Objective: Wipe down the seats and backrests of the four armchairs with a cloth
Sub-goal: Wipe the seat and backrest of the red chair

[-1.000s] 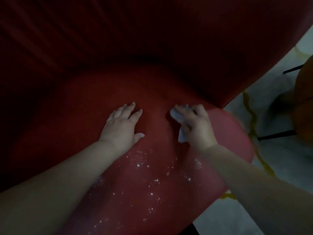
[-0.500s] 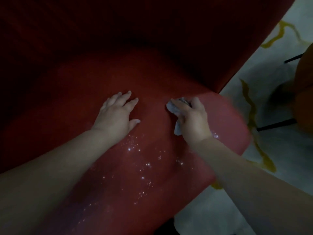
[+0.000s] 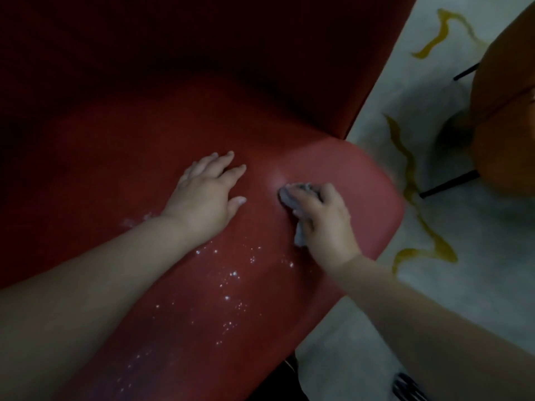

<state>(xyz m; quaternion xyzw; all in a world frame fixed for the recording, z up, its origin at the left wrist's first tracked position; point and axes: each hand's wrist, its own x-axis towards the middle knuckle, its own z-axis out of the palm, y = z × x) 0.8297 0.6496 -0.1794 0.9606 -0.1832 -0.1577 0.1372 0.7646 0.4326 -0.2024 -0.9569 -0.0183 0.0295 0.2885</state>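
Observation:
A red armchair fills most of the view; its seat [image 3: 289, 285] is speckled with small white spots near the front, and its dark backrest [image 3: 202, 47] rises behind. My right hand [image 3: 324, 224] grips a crumpled pale grey cloth [image 3: 292, 195] and presses it on the seat near the right edge. Flat on the seat to its left rests my left hand [image 3: 207, 195], fingers straight and spread.
To the right lies a pale floor [image 3: 463, 227] with yellow wavy lines. An orange chair [image 3: 503, 117] with thin black legs [image 3: 448, 185] stands at the right edge. A dark object [image 3: 408, 389] sits on the floor at the bottom.
The view has shifted left, showing more floor at right. My right hand with the cloth has slid slightly toward the front of the seat. My left hand keeps its place.

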